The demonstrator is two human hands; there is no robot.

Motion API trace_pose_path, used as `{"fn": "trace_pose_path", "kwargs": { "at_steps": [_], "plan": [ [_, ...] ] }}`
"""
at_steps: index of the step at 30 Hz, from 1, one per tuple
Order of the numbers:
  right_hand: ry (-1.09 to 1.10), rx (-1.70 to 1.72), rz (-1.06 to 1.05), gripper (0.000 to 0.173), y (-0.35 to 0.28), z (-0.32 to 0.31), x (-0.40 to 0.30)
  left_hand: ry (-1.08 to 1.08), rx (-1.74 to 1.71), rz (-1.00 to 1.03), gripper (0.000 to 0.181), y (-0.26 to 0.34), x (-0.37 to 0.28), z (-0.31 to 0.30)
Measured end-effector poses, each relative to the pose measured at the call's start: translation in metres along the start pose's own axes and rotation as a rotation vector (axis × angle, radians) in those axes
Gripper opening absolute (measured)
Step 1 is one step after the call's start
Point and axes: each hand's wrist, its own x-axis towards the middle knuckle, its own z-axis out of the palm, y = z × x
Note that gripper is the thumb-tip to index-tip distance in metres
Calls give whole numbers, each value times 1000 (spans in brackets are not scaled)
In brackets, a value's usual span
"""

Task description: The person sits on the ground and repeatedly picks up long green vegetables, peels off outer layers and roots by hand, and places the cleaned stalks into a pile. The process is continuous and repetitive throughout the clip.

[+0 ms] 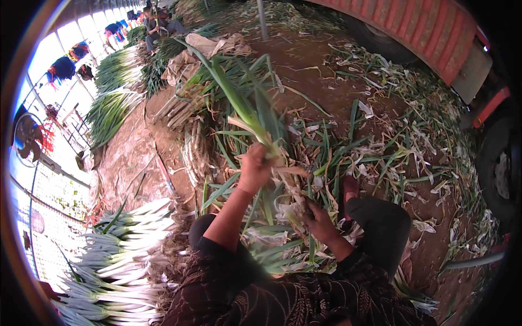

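Note:
Between my knees I hold a large green onion stalk [251,116], its leaves pointing away from me and up to the left. My left hand [257,168] is closed around its middle, where green turns pale. Near the root end, my right hand [322,224] grips the lower shaft [294,189], which still carries brownish outer skin. A dry strip of peel [291,170] sticks out beside my left hand. Below both hands lies a heap of stripped leaves and skins [277,244]. Motion blurs the left fingers and some leaves.
Clean white-stemmed onions [130,261] lie stacked at my left. Untrimmed onions [195,150] lie ahead, near brown sacking [216,45]. Leaf scraps [408,150] cover the soil at right, beside a red vehicle [408,32] with a tyre [495,167]. A person [157,26] sits far off; a fan [28,140] stands left.

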Motion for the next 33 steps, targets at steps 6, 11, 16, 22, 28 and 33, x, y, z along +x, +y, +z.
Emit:
{"fn": "trace_pose_path", "kwargs": {
  "at_steps": [6, 11, 16, 22, 28, 33],
  "plan": [
    [37, 10, 34, 50, 10, -11, 8, -539, -51, 131, 24, 16, -38, 26],
    [158, -126, -135, 37, 18, -16, 41, -1335, -739, 170, 19, 75, -121, 68],
    [189, 12, -190, 36, 21, -25, 45, -881, -215, -6, 26, 10, -70, 44],
    [-30, 572, 210, 24, -16, -8, 23, -83, -725, -932, 40, -18, -14, 7],
    [-92, 725, 185, 18, -4, -1, 14, -20, -870, -682, 32, -3, -9, 12],
    [-290, 1058, 320, 35, -1, -8, 12, -40, -948, -684, 26, 7, -10, 8]
  ]
}}
